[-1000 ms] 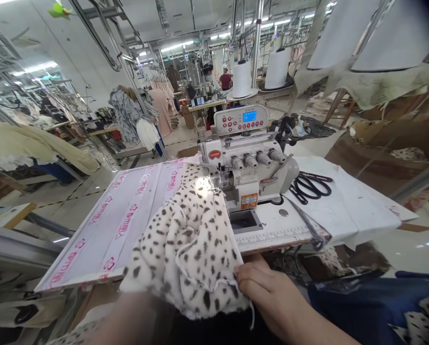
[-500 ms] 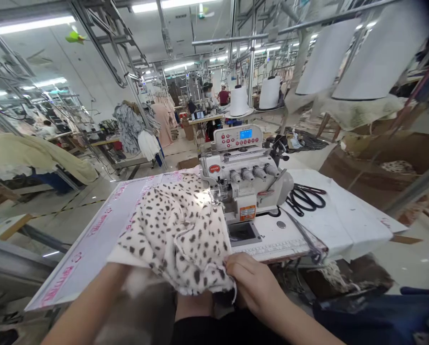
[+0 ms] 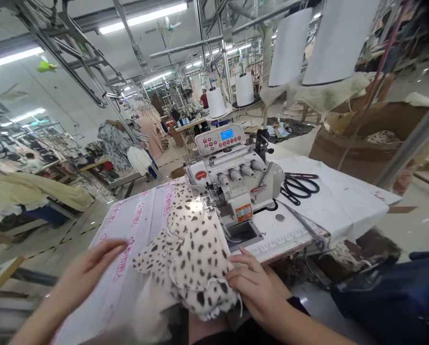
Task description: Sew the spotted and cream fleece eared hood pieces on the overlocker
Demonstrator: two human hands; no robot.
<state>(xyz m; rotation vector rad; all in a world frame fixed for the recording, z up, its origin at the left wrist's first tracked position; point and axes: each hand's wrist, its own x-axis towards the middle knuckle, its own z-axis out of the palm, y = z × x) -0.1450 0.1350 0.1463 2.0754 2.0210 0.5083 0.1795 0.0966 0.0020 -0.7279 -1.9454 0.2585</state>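
Observation:
A white fleecy cloth with dark spots (image 3: 196,249) lies on the table and hangs over its front edge, its far part beside the lit needle area of a white sewing machine (image 3: 236,179). My right hand (image 3: 255,282) grips the cloth's right edge near the table's front, thumb hidden, index finger partly raised. My left hand (image 3: 92,266) is off the cloth, above the left part of the table, slightly blurred, fingers extended and nothing in them.
Black-handled scissors (image 3: 299,187) lie right of the machine on the white table cover (image 3: 336,196). Large thread cones (image 3: 289,48) stand above. A cardboard box (image 3: 365,139) is at right, and grey garments (image 3: 116,143) hang at back left.
My left hand has come out from under the cloth and moved left into the open. The cloth's left part has dropped and narrowed. The camera view has shifted and tilted.

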